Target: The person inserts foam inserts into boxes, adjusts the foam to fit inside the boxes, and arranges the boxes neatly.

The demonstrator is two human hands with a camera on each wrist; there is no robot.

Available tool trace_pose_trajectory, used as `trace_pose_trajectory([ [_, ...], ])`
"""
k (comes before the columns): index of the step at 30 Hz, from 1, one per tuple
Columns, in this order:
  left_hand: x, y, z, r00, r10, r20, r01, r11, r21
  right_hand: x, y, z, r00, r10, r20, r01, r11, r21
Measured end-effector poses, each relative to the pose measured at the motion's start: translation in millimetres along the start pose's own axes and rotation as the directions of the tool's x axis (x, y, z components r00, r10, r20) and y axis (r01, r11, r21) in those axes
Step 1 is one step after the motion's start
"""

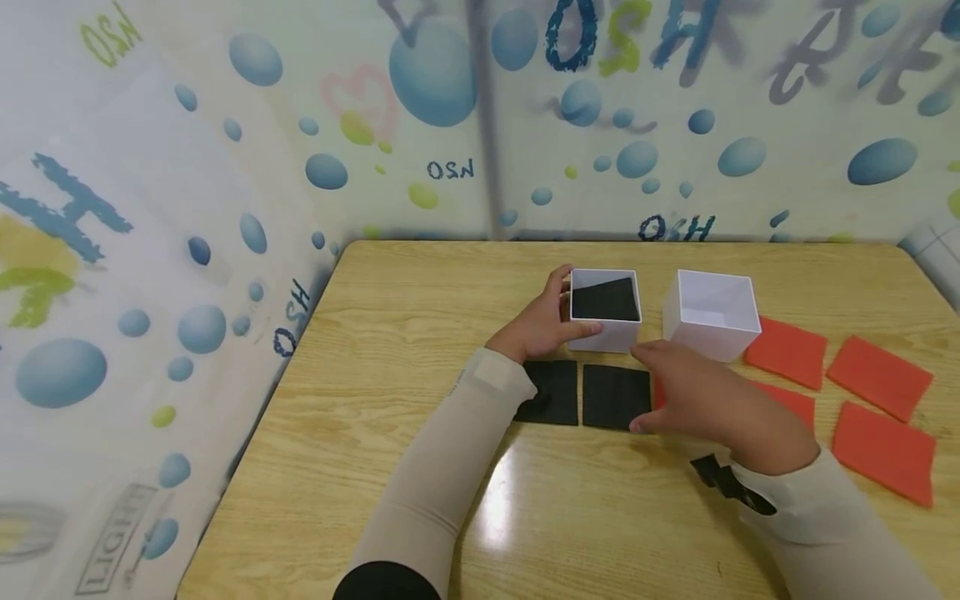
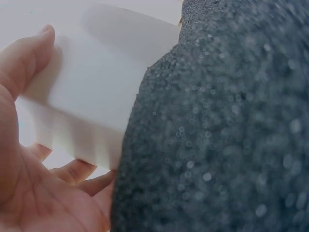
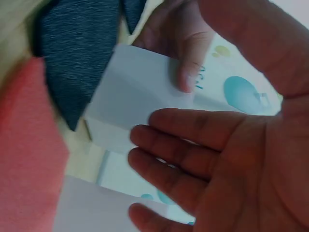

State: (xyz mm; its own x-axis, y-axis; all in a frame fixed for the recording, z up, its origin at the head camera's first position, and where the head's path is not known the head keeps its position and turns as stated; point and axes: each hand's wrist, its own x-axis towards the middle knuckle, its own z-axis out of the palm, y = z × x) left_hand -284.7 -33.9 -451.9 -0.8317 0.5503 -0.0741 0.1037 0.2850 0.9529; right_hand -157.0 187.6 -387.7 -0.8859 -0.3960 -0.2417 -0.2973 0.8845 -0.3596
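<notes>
My left hand (image 1: 536, 327) grips a small white box (image 1: 617, 337) from its left side, thumb along the front wall and fingers round the far side. A black square sheet (image 1: 606, 300) stands tilted inside that box. On the table in front lie two black squares, one (image 1: 551, 396) partly under my left wrist and another (image 1: 617, 398) just left of my right hand. My right hand (image 1: 697, 396) hovers by that second square, thumb and fingers apart. In the right wrist view its fingers (image 3: 178, 157) stretch out with nothing held.
A second white box (image 1: 708, 321), with no sheet visible inside, stands to the right. Several red squares lie on the right of the wooden table (image 1: 360, 375), one (image 1: 885, 450) nearest the front; one is mostly hidden by my right hand. A patterned wall (image 1: 487, 183) rises behind.
</notes>
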Motion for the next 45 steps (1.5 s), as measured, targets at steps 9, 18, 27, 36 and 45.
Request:
trace_pose_trajectory([
  [9, 2.5, 2.2, -0.9, 1.0, -0.002, -0.005, 0.002, 1.0, 0.005, 8.4, 4, 11, 0.998, 0.053, 0.039, -0.05, 0.997, -0.064],
  [18, 4.9, 4.0, -0.7, 1.0, 0.0, -0.005, 0.0, 1.0, 0.019, 11.6, 6, 17, 0.994, 0.092, 0.057, -0.088, 0.994, -0.07],
  [27, 7.8, 5.5, -0.1, 1.0, -0.003, -0.001, 0.003, 1.0, 0.012, 16.9, 10, 22, 0.993, 0.098, 0.07, -0.091, 0.99, -0.104],
  [36, 5.5, 5.8, -3.9, 1.0, -0.011, -0.009, 0.012, 1.0, 0.022, 23.4, 11, 26, 0.995, 0.089, 0.034, -0.084, 0.989, -0.126],
  [45, -0.1, -0.3, -1.1, 1.0, -0.023, -0.005, 0.023, 1.0, 0.002, 23.0, 10, 31, 0.997, 0.068, 0.044, -0.062, 0.99, -0.123],
])
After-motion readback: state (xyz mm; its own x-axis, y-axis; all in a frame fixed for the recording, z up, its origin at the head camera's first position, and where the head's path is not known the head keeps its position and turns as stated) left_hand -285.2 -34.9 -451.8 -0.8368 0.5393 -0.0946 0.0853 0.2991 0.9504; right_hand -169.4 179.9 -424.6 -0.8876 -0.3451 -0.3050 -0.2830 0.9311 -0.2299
